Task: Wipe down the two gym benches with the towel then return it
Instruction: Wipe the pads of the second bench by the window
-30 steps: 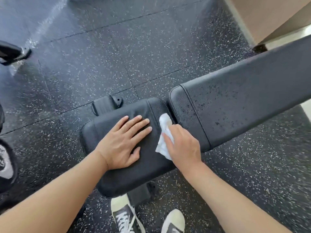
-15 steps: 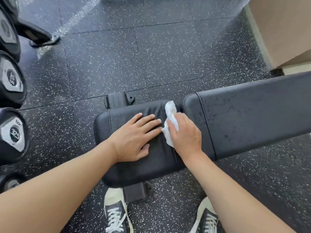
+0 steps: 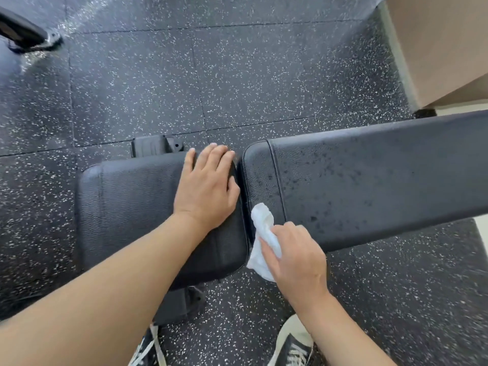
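Observation:
A black padded gym bench lies across the view, with a short seat pad [image 3: 126, 202] on the left and a long back pad [image 3: 369, 180] on the right, speckled with dark wet spots. My left hand [image 3: 208, 188] rests flat on the seat pad's right end, fingers straight, reaching the far edge. My right hand [image 3: 295, 257] grips a crumpled white towel [image 3: 262, 231] against the near left corner of the back pad, beside the gap between the pads. Part of the towel hangs over the near edge.
Dark speckled rubber floor [image 3: 237, 75] surrounds the bench. A beige wall [image 3: 443, 43] stands at the upper right. A black equipment foot [image 3: 23, 33] sits at the upper left. The bench frame bracket [image 3: 155, 145] shows behind the seat pad. My two shoes [image 3: 293, 344] stand near the bench.
My right hand has drawn the towel from the far side of the gap toward the near edge, onto the back pad's corner. My left hand slid right to the seat pad's end. The view shifted.

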Motion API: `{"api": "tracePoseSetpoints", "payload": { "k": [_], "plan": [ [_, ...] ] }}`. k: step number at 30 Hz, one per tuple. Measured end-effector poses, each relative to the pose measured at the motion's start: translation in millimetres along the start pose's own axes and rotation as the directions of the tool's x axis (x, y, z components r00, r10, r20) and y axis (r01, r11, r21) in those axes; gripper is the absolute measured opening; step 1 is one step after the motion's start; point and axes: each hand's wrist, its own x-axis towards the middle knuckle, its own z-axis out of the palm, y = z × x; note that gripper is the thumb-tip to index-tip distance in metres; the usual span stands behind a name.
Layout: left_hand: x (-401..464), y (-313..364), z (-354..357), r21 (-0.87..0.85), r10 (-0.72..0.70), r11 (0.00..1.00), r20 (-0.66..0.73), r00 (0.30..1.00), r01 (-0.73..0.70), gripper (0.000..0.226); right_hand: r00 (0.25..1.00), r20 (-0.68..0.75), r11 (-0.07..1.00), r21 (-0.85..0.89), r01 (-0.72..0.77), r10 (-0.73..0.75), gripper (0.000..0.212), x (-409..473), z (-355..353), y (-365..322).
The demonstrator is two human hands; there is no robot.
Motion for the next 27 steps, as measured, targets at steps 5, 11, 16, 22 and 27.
{"api": "tracePoseSetpoints", "payload": {
  "k": [5, 11, 16, 22, 27],
  "plan": [
    [0.9, -2.6, 13.9, -0.016, 0.009, 1.0, -0.13, 0.991, -0.012, 0.049, 0.99, -0.137, 0.999, 0.038, -0.025, 0.03, 0.019, 74.3, 37.1, -9.5],
    [1.1, -1.4, 12.6, 0.006, 0.014, 1.0, -0.13, 0.991, -0.014, 0.049, 0.979, -0.095, 0.981, 0.094, -0.172, 0.181, 0.019, 186.5, 60.9, -18.2],
    [2.0, 1.3, 8.8, 0.032, 0.005, 0.999, -0.107, 0.994, -0.002, 0.049, 0.991, -0.123, 0.982, 0.189, -0.025, 0.049, 0.015, 128.8, 41.2, -5.8],
    [2.7, 0.7, 9.7, 0.057, 0.002, 0.998, -0.103, 0.995, 0.004, 0.053, 0.991, -0.01, 0.982, 0.136, 0.134, -0.134, 0.016, -15.3, 13.9, 44.1],
    [2.9, 0.7, 10.3, 0.054, 0.004, 0.999, -0.095, 0.996, 0.001, 0.054, 0.996, -0.042, 0.997, 0.005, 0.079, -0.079, 0.027, 50.2, 27.0, 34.2]
  ]
}}
